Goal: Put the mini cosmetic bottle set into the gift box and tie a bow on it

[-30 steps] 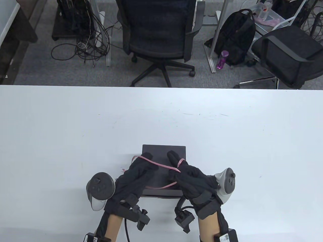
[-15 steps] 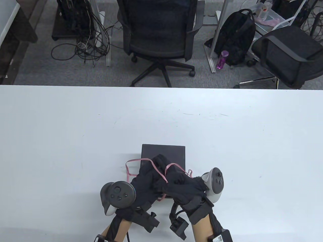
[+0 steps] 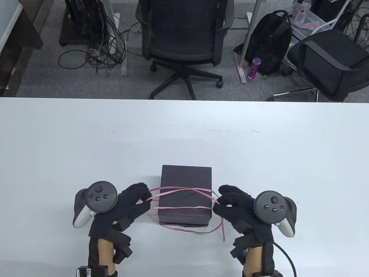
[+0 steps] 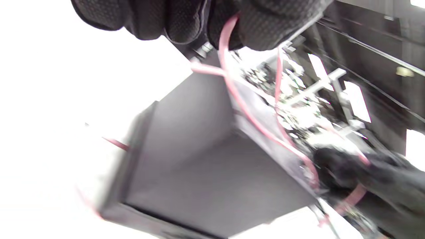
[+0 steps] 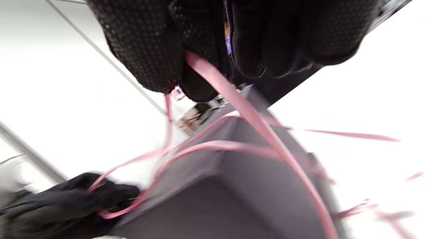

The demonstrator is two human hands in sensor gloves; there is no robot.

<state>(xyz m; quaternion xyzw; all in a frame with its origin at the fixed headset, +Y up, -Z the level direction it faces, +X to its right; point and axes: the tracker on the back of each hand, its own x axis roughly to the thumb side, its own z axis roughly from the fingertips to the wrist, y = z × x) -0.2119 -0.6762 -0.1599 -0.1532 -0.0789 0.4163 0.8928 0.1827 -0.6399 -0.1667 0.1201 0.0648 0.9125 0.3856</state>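
Note:
A closed black gift box [image 3: 186, 184] stands on the white table [image 3: 184, 129] near its front edge. A thin pink ribbon [image 3: 184, 190] crosses the lid in several strands, and loose lengths trail on the table in front of the box. My left hand [image 3: 142, 199] is just left of the box and pinches the ribbon [image 4: 229, 36] between thumb and fingers. My right hand [image 3: 220, 199] is just right of the box and pinches the ribbon [image 5: 212, 76] the same way. The strands run taut between both hands over the box [image 5: 239, 186]. No bottles are visible.
Beyond the table's far edge are two office chairs [image 3: 184, 37], a black backpack [image 3: 269, 43], a purple bottle [image 3: 253, 67] on the floor and tangled cables [image 3: 98, 49].
Both hands were together over the lid, working the ribbon. They have drawn apart to the box's left and right sides, pulling the ribbon strands out across the lid.

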